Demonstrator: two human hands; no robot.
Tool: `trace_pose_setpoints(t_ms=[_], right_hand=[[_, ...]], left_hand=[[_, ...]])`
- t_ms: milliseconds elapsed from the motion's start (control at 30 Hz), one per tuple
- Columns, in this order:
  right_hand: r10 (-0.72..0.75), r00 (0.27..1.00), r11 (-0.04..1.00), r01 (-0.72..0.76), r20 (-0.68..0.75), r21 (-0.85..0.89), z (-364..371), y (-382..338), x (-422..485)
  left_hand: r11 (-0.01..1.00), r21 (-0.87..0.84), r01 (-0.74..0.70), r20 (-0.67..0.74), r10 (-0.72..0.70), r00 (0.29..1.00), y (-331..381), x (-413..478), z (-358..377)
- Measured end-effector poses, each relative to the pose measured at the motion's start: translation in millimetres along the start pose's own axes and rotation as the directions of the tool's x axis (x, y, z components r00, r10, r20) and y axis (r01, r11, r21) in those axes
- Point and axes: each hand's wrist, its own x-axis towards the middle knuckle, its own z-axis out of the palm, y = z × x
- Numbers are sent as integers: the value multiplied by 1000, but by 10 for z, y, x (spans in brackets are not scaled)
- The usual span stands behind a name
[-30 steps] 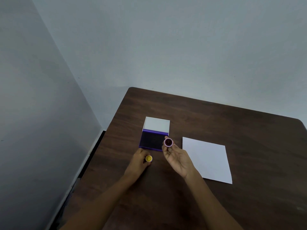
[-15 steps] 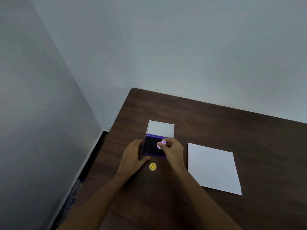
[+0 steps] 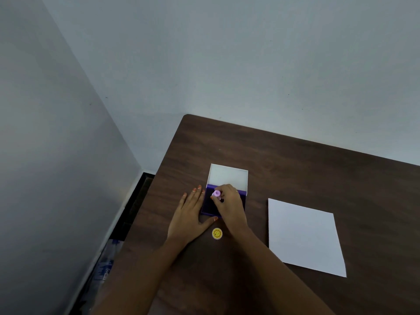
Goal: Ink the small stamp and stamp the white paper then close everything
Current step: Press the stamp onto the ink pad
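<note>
A purple ink pad lies open on the dark wooden table, its white lid folded back behind it. My right hand grips a small pink stamp and holds it down on the dark pad. My left hand lies flat on the table, fingers spread, touching the pad's left and front edges. The stamp's yellow cap with a smiley face rests on the table just in front of the pad. A white paper lies to the right.
The table stands in a room corner, with grey walls behind and to the left. A dark gap between the table's left edge and the wall holds a plastic-wrapped item on the floor.
My right hand turned the stamp face down and brought it onto the ink pad. My left hand let go of the yellow cap, left it on the table and moved to the pad's edge.
</note>
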Motion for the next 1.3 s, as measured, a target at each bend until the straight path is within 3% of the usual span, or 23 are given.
trace_pose_setpoints(t_ms=[433, 567, 700, 767, 800, 833, 900, 933, 967, 1100, 1200, 1300], right_hand=[[30, 999, 1000, -30, -45, 3, 36, 11, -55], [72, 997, 997, -72, 5, 2, -1, -15, 26], [216, 974, 959, -199, -67, 202, -107, -57, 52], [376, 923, 853, -313, -78, 418, -177, -67, 31], [481, 876, 724, -388, -16, 570, -226, -71, 24], [576, 811, 514, -458, 103, 726, -288, -82, 18], [604, 701, -1, -476, 380, 880, -421, -91, -17], [569, 679, -177, -450, 464, 875, -481, -78, -46], [529, 674, -282, -434, 516, 856, -534, -57, -79], [407, 706, -405, -429, 579, 807, -690, -6, -200], [400, 726, -397, -412, 559, 820, -814, 39, -288], [443, 742, -323, -390, 502, 862, -979, 158, -405]], left_hand=[[1000, 22, -2, 8, 2, 1000, -8, 10, 20], [1000, 15, -2, 5, 2, 1000, -6, 6, 17], [1000, 18, -6, -9, 6, 1000, 1, -9, 5], [1000, 9, 9, -19, -9, 1000, 12, -13, -10], [1000, 6, 21, -26, -21, 999, 17, -15, -18], [1000, -6, 31, -35, -31, 999, 21, -19, -23], [997, -67, 47, -47, -50, 998, 27, -27, -33], [993, -109, 54, -48, -59, 997, 32, -31, -43], [987, -151, 61, -49, -70, 996, 38, -31, -56], [945, -293, 146, -66, -172, 983, 93, 0, -128], [947, -281, 155, -140, -200, 970, 241, 40, -171], [979, -197, 51, -150, -81, 985, 554, 105, -114]])
